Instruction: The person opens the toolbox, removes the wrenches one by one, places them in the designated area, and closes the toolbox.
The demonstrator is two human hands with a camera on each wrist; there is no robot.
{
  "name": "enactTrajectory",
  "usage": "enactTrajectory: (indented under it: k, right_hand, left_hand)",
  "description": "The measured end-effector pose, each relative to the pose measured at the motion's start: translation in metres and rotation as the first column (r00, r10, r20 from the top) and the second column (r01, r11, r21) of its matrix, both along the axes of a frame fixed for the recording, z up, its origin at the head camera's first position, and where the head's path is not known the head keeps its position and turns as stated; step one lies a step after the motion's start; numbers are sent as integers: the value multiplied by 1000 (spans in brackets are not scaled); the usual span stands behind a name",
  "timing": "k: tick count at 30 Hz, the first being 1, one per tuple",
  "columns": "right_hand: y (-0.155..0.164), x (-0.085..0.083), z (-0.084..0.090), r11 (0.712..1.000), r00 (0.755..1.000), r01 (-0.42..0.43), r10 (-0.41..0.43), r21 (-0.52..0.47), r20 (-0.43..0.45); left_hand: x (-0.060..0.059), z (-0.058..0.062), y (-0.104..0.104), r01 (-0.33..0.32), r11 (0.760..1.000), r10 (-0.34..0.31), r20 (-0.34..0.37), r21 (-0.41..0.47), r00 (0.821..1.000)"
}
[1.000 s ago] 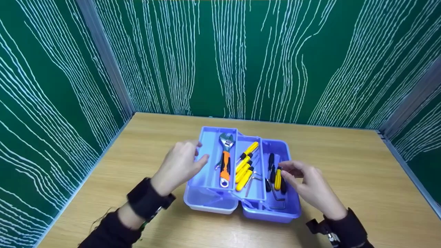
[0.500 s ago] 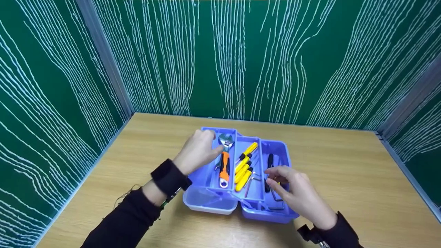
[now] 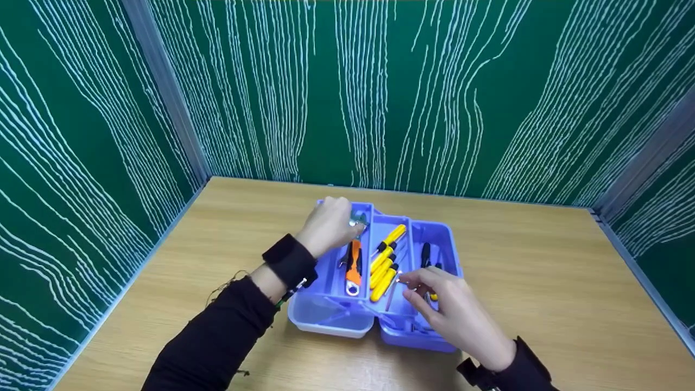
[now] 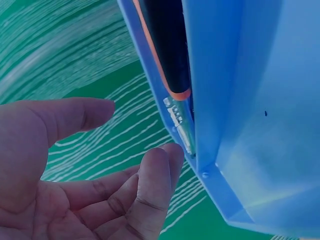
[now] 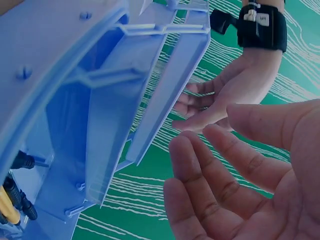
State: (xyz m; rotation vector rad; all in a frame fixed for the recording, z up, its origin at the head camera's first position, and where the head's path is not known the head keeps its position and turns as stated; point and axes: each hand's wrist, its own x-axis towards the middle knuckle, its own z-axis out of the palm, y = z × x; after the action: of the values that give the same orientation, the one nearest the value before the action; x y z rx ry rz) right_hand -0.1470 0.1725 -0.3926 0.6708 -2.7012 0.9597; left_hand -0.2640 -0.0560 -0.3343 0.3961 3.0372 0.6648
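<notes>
A purple toolbox (image 3: 434, 231) lies spread with its trays fanned out. My left hand (image 3: 328, 224) is over the back of the left tray, beside the head of an adjustable wrench with an orange and black handle (image 3: 353, 266). In the left wrist view, that hand's thumb and fingers (image 4: 152, 180) stand apart, holding nothing. Yellow-handled screwdrivers (image 3: 384, 282) lie in the middle tray. Above the right compartment, near the divider, hovers my right hand (image 3: 459, 312); its fingers (image 5: 187, 165) are loosely bent with nothing between them. It partly hides the dark-handled tools (image 3: 425, 254) there.
The toolbox stands on a wooden table (image 3: 260, 228). Green panels with white wavy lines (image 3: 347, 98) rise behind and at both sides. A translucent whitish section (image 3: 332, 320) shows at the box's front left.
My left hand has moved right and away from me, over the wrench's head. My right hand has moved left from the right compartment's outer side toward the middle tray.
</notes>
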Motion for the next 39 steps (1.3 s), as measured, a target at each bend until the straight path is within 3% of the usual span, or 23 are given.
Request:
enactTrajectory:
  k: [7,14,29,39]
  right_hand:
    - [-9,4,0,999,999,-38,38,11,19]
    - [-20,9,3,998,997,-47,44,47,59]
    - [-37,7,7,993,993,-107,104,51,53]
    - [-42,3,11,995,994,-97,95,38,57]
  left_hand:
    - [-9,-3,7,-14,1000,15,34,-8,999]
    - [-16,-6,13,17,999,-18,-22,-38,1000]
    - [-27,-15,18,24,999,-24,-14,-38,1000]
    - [-31,-19,22,20,999,-21,-24,-31,1000]
